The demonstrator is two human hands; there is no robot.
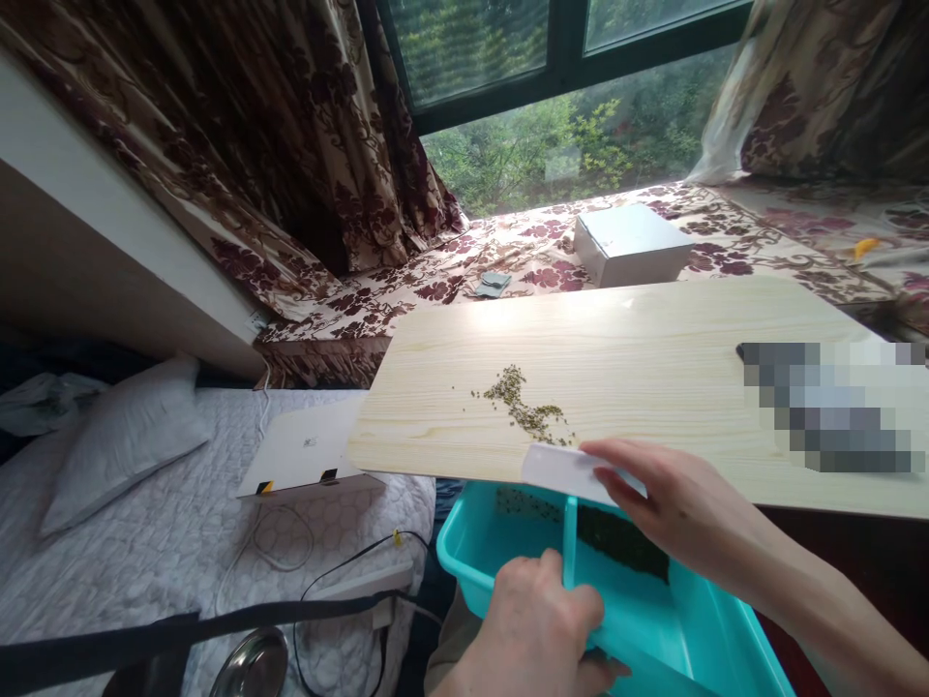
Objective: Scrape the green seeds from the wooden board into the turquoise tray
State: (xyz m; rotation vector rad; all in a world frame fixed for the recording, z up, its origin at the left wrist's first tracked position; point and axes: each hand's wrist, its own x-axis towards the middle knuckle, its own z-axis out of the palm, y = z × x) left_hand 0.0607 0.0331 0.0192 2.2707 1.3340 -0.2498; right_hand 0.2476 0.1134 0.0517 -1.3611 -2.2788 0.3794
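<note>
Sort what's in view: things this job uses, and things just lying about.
In use:
- green grains
- flat white piece, in right hand
- turquoise bin
- tabletop

Apparently lying about:
- pillow
- white box
- grey box
- metal bowl

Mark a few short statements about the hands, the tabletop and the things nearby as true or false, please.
1. The right hand holds a flat white piece. True.
2. The left hand rests on a pillow. False: it is at the turquoise bin.
3. The small grains form a neat round heap. False: they lie in an uneven trail on the tabletop.
4. A closed box sits on flowered cloth. True.
</note>
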